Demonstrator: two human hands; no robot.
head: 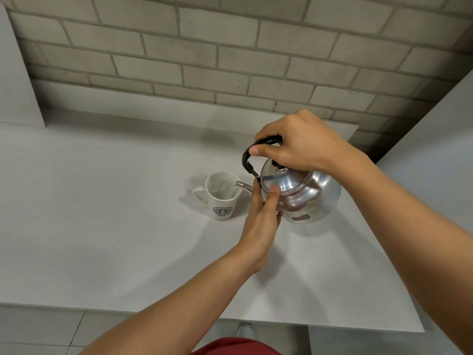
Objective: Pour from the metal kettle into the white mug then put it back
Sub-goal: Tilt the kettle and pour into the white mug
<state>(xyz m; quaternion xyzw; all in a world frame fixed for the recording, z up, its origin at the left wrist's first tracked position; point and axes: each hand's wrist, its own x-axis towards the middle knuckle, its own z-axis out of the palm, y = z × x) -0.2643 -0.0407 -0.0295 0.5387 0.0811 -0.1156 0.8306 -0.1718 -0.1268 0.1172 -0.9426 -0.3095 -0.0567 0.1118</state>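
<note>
Right grip (297, 144) clenched on metal kettle (304, 196) handle, left grip (261, 213) steadying body, spout over white mug (222, 196)

The tabletop (107, 226) lies bare across its whole left half and along the near edge, so a hand can pass freely there. Toward the right of the middle the white mug (222, 198) and the metal kettle (304, 193) stand close together, the spout reaching over the mug's rim and leaving no gap between them. The left hand (261, 216) presses the kettle's front, blocking the near side; the right hand (299, 144) covers the black handle (249, 156) from above. A brick wall (230, 60) closes the far side, a white panel (440, 162) the right.
</note>
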